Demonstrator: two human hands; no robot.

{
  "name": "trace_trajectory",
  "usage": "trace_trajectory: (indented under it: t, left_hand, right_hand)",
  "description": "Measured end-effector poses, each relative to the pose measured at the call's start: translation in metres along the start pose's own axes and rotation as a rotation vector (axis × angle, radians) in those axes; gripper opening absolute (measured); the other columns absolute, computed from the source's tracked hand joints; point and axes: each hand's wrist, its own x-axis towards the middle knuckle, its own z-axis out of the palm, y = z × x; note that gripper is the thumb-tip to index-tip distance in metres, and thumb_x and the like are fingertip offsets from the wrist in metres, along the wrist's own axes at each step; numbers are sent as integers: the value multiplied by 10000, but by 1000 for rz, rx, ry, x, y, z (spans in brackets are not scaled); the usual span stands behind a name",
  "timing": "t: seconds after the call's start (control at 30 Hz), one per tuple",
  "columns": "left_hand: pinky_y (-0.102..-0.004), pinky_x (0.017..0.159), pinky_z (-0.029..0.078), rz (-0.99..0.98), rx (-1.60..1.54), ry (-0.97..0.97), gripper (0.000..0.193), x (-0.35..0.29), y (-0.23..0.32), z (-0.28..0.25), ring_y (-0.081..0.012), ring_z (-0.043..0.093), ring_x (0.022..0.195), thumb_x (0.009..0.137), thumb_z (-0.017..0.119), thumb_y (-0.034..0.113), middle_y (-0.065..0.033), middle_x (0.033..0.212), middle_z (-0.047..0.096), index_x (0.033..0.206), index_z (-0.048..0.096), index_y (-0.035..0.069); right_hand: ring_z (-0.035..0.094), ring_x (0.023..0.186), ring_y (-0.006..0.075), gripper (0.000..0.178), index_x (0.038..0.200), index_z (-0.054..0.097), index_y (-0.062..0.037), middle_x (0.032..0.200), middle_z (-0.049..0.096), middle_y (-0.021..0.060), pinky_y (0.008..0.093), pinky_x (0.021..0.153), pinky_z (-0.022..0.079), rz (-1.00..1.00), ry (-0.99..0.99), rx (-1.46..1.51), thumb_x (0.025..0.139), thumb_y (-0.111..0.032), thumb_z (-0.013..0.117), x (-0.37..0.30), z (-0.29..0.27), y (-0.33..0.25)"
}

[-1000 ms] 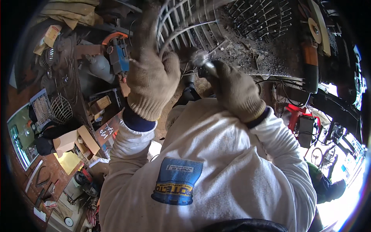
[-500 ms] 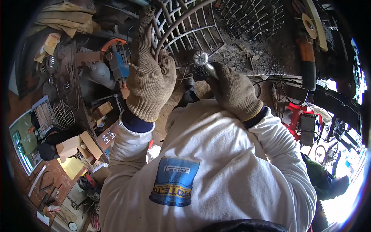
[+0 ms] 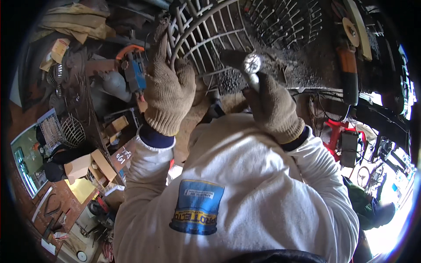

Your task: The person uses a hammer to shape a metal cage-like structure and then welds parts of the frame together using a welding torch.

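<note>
My left hand [image 3: 170, 90], in a knitted brown glove, grips the curved rim of a basket of welded metal bars [image 3: 208, 33]. Its thumb lies inside the bend and the other fingers run along the outer side. In my right hand [image 3: 277, 107], gloved the same way, is a hammer [image 3: 252, 65] with a shiny rounded top and a short metallic handle. A dark part of it points left toward the basket's lower edge. My right fingers are closed round the handle, partly hidden from above.
A dirty dark workbench [image 3: 302, 65] carries a rack of short upright rods [image 3: 298, 22]. At its right lies an angle grinder [image 3: 348, 57] with an orange body. A blue and orange machine [image 3: 133, 70] stands left. Cardboard boxes [image 3: 90, 166] sit lower left; another person [image 3: 372, 206] is at right.
My right hand and the hammer have shifted right, away from the basket's lower edge. The basket has tilted slightly left, with my left hand still on its rim.
</note>
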Motion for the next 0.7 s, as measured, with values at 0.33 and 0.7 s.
trace_trajectory:
  t: [0.33,0.7]
  left_hand:
    - [-447,1118,317,128,93,35,601,1,-6,2,-395,443,1299,848,561,45,-252,1406,446,1418,382,-20]
    - [-421,1099,345,-106,-63,-46,608,-9,-2,-10,-360,451,1301,823,552,2,-238,1394,465,1410,396,-17]
  right_hand:
    - [673,833,406,391,1233,527,-61,916,677,215,495,715,527,241,-278,-151,917,-276,610,10,12,7]
    - [656,817,436,308,1166,547,-60,862,660,229,468,682,517,282,-176,-147,899,-192,624,11,7,4]
